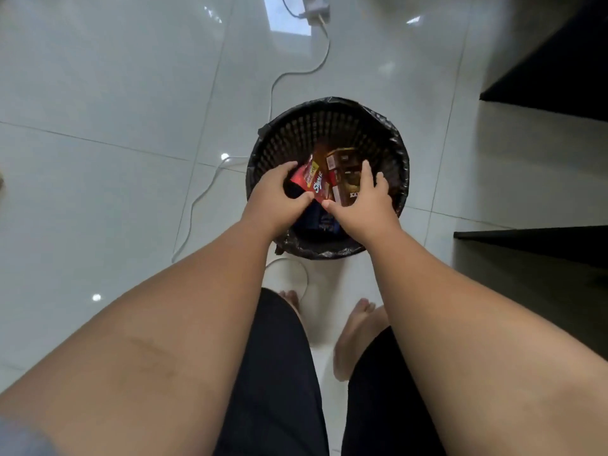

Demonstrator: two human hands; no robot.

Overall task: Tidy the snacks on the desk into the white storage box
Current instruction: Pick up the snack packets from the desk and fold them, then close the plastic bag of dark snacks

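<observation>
The person stands barefoot in dark shorts (279, 373) on a glossy white tiled floor (98, 93), feet (357, 327) set just short of a black mesh basket (329, 126) lined with a black bag. Both bare forearms reach forward over the basket's mouth. The left hand (279, 195) has its thumb and fingers curled round a red snack packet (312, 181). The right hand (365, 205), just beside it, pinches a brown snack box (345, 179) between its thumb and its fingers. Both snacks are within the basket's rim, above a dark blue packet (320, 222) lying lower inside. A white cable (296, 74) runs over the tiles past the basket to a white power strip (316, 4) at the far edge. Dark furniture (559, 60) stands to the right.
</observation>
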